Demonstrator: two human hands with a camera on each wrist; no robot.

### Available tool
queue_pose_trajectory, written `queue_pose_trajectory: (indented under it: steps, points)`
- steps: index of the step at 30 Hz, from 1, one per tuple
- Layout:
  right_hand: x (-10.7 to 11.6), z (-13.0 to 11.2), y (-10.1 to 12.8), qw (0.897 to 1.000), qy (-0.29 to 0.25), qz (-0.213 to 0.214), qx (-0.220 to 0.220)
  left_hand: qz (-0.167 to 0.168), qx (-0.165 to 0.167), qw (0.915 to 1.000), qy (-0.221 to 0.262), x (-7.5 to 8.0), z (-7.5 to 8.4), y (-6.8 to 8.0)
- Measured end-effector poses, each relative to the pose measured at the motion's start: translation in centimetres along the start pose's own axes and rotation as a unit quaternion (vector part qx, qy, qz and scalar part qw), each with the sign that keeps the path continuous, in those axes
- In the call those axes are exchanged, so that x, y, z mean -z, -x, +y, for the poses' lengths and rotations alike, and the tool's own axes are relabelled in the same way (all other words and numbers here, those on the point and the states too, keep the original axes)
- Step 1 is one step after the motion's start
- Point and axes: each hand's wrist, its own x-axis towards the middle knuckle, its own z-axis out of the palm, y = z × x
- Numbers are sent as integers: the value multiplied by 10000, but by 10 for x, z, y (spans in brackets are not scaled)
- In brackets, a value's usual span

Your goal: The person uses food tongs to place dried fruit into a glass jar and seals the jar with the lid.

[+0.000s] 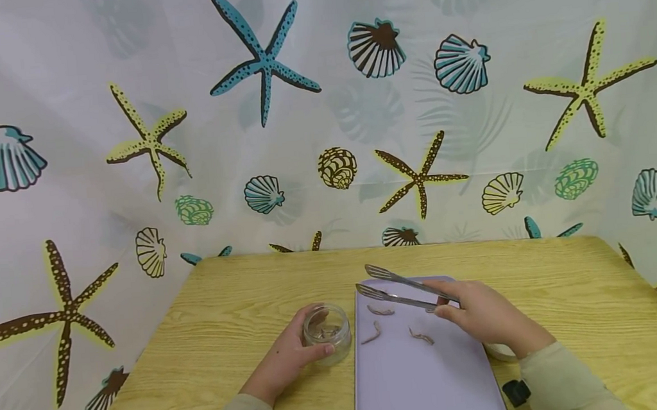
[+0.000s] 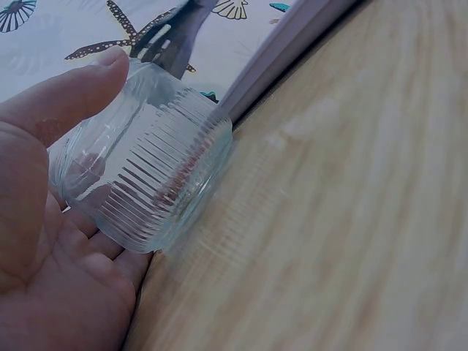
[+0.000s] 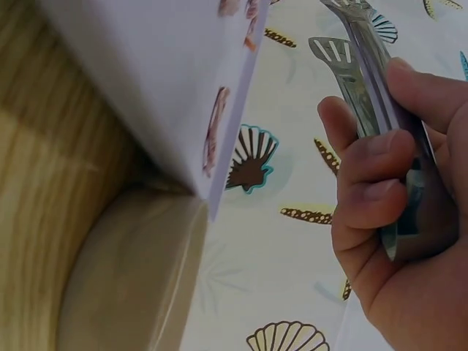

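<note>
Jar in my left hand, tongs in my right, over the lilac tray.

The wooden table (image 1: 572, 289) carries the lilac tray (image 1: 424, 384), its near end cut off by the frame. What fills the glass jar (image 1: 328, 331) at the tray's 9 o'clock is hard to make out. My right hand (image 1: 485, 317) grips metal tongs (image 1: 400, 289), arms apart, pointing toward 10 o'clock above three small shrimp-like pieces (image 1: 396, 325). My left hand (image 1: 285, 359) curls round the jar.

Glass jar (image 1: 327, 331) on the table (image 1: 572, 289) just left of the tray (image 1: 424, 384), three scraps (image 1: 380, 310) on the tray's far half
</note>
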Motion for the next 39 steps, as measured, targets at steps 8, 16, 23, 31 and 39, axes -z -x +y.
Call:
queue_pose_trajectory:
  steps: [8, 16, 23, 31, 39]
  points:
    - [-3, 14, -1, 9996, 111, -83, -228, 42, 36, 10000, 27, 0, 0, 0]
    - [-4, 21, -2, 9991, 290, -103, -277, 45, 82, 9999, 49, 0, -1, 1]
    - [-5, 26, -2, 9991, 317, -106, -262, 12, 101, 9999, 59, 0, 0, 1]
    - [-8, 26, -2, 9988, 373, -54, -312, 15, 150, 9998, 137, -1, 0, 1]
    - [-8, 25, -4, 9983, 439, -56, -377, -6, 114, 9997, 206, -1, -1, 0]
